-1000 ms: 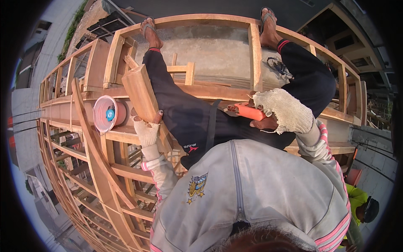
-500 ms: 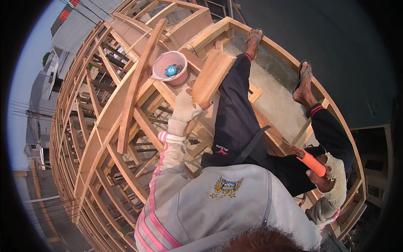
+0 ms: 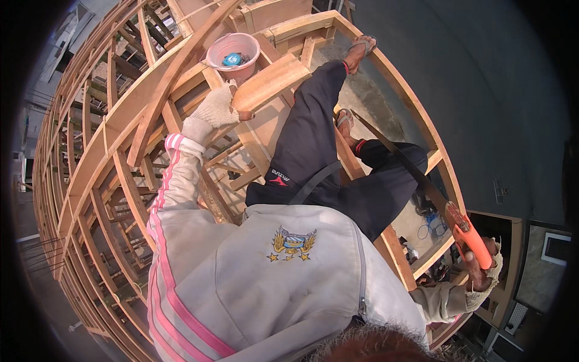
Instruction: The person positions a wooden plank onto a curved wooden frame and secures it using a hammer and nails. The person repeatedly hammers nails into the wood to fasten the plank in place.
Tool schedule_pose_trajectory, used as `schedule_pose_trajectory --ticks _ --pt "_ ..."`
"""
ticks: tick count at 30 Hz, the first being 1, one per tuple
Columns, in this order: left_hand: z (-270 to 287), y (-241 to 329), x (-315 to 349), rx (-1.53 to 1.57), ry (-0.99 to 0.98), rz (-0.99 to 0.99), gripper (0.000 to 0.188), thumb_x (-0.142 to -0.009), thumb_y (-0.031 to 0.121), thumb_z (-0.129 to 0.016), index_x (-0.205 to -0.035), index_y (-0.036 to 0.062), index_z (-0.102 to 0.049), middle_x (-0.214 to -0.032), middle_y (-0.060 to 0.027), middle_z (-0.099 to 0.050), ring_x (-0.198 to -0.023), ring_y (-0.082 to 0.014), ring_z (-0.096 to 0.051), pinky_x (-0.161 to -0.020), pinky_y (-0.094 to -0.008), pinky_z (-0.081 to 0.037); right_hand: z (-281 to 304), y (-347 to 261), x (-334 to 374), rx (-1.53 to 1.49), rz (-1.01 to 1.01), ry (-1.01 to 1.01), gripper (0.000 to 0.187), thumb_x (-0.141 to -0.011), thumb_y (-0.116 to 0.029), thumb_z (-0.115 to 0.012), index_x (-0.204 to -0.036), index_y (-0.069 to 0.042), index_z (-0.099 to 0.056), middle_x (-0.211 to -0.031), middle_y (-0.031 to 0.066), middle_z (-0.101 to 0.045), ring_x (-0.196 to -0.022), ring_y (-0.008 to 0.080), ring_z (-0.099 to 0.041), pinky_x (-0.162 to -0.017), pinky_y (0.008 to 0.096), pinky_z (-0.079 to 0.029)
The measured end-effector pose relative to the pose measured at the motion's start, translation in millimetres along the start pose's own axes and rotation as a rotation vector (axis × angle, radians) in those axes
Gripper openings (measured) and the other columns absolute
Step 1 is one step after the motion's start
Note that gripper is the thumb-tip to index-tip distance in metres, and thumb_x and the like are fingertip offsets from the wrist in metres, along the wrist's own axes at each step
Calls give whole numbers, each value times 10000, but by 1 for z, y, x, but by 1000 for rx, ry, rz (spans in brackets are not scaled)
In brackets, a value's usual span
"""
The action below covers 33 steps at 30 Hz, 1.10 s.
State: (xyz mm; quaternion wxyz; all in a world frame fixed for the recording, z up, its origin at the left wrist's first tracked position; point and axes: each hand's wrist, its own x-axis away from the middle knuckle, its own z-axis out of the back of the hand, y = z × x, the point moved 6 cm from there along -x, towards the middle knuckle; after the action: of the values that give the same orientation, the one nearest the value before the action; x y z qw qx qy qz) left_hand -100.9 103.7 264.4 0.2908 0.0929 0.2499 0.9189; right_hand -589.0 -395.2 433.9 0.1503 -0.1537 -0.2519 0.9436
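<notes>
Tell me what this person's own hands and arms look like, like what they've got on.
The left hand and right hand wear cream knitted gloves with ragged edges, leaving visible fingertips bare. The sleeves are pale grey; pink stripes run down the left one.

The bucket [image 3: 242, 72] stands on the timber frame [image 3: 301, 25] just beyond the left hand [image 3: 216, 110], a round case [image 3: 231, 59] inside it, a long board [image 3: 172, 87] to its left and the wooden block [image 3: 271, 82] to its right, held by that hand beside the left leg [image 3: 307, 139]. At far right, the right hand [image 3: 480, 279] holds the saw [image 3: 424, 178], its blade seemingly crossing over the right leg [image 3: 386, 199].
</notes>
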Motion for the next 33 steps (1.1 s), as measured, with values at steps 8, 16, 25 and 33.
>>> schedule_pose_trajectory --ticks 8,16,25,33 --pt "11 8 -11 -195 -133 6 707 -689 483 -859 -1117 -31 -628 -1040 -260 -679 -1007 -422 -672 -887 -455 -518 0 42 -16 -497 67 356 424 -1045 -410 -660 -1031 13 -627 -801 80 -624 -783 183 -610 -742 355 -507" --pt "56 -9 -38 -294 -41 -62 849 -705 507 -847 -1318 -17 -579 -1140 -258 -659 -1099 -423 -648 -968 -467 -494 -55 53 -55 -1226 112 498 408 -948 -200 -695 -1262 23 -563 -857 39 -476 -758 186 -488 -799 376 -495" --pt "31 -27 -61 -97 12 21 777 -723 438 -845 -1262 -64 -602 -1105 -302 -693 -1084 -441 -678 -940 -462 -520 -105 62 -102 -895 105 284 359 -941 -78 -716 -1246 30 -562 -831 94 -673 -661 155 -626 -641 311 -535" --pt "-29 0 -96 -323 -285 50 713 -711 424 -840 -1172 -70 -612 -1056 -282 -657 -1041 -386 -655 -899 -452 -497 -128 62 -119 -971 183 184 368 -943 -46 -717 -1263 31 -553 -834 89 -663 -647 161 -639 -631 324 -557"
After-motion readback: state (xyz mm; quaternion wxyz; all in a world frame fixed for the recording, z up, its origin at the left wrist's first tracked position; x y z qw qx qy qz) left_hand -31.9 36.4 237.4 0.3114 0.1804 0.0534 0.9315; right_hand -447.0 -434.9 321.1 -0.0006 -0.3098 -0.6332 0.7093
